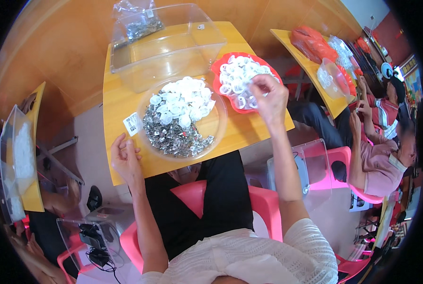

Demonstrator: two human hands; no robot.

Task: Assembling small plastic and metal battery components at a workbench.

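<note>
On the wooden table (249, 138) a clear round bowl (224, 118) holds white plastic pieces (188, 97) at its far side and small silvery metal parts (173, 137) at its near side. To its right, a red scalloped dish (216, 78) is full of small round white and clear plastic parts (237, 73). My right hand (272, 98) hovers over that dish's right part, thumb and fingers pinched; what is between them is too small to make out. My left hand (127, 155) rests by the table's left edge, fingers loosely curled and apart, with nothing visible in it.
A large clear plastic bin (169, 59) stands at the back, beside a bag of metal parts (143, 28). A white label (130, 124) lies left of the bowl. At right, co-workers sit by another table (311, 71); a further table (37, 156) is at left.
</note>
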